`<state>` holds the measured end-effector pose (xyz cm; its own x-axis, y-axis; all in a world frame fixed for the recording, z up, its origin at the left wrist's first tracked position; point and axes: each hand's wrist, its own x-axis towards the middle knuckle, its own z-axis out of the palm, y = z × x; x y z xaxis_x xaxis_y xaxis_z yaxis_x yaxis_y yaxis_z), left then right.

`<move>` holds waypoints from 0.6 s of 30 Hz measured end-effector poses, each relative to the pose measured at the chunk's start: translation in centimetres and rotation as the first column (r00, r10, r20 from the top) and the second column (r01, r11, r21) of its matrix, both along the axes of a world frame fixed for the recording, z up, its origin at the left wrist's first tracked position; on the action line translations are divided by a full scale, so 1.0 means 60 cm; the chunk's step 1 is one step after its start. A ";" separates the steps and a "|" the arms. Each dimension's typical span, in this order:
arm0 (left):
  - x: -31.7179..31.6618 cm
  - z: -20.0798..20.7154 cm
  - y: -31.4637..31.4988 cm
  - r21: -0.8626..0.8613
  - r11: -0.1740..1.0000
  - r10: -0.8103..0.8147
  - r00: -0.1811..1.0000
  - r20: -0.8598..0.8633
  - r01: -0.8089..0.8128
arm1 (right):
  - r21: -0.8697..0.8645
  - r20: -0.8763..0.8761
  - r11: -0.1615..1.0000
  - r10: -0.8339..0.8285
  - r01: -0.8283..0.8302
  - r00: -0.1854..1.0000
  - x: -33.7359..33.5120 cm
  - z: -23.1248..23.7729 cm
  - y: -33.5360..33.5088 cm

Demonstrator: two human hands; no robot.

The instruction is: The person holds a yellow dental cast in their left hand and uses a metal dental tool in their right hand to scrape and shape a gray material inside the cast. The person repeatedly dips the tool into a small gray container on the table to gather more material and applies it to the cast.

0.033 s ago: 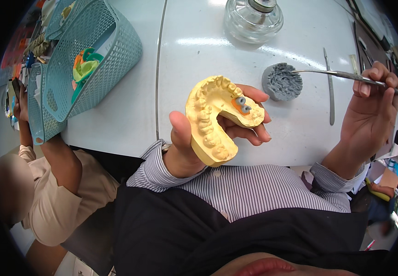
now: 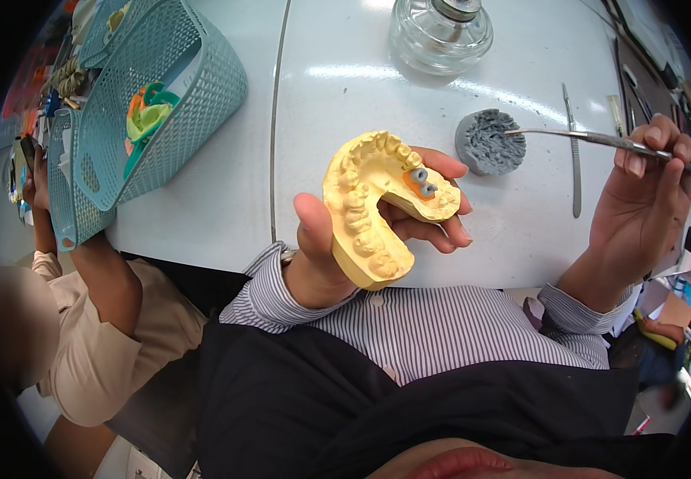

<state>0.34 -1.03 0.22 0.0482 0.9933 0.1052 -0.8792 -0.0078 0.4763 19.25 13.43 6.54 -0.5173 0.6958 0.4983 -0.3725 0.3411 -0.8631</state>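
Note:
My left hand [image 2: 313, 259] is closed around a yellow plaster dental cast [image 2: 353, 207], thumb on one side and fingertips showing past the other. The cast is horseshoe-shaped with a row of teeth. On its right arm sit two grey tooth shapes [image 2: 423, 182] with an orange patch around them. My right hand [image 2: 641, 199] pinches a thin metal wax carver [image 2: 601, 139], held nearly level. Its tip reaches the rough, gouged top of a round grey wax block [image 2: 491, 144] on the table; whether it touches, I cannot tell.
A glass spirit lamp [image 2: 441, 36] stands at the far side of the white table [image 2: 345, 104]. Another slim metal tool [image 2: 576, 168] lies right of the wax. Blue-green baskets [image 2: 201, 104] stand at the left, beside a person [image 2: 122, 335] in a beige top. More tools lie far right.
The carver's tip has shifted slightly down and left over the grey wax, and my right hand has moved slightly with it. The cast and my left hand are almost unmoved.

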 end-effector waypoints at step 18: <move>-0.003 0.002 -0.004 -0.021 0.999 0.026 0.992 -0.127 -0.029 | 0.313 0.161 0.947 0.022 -0.072 0.987 -0.020 0.009 -0.045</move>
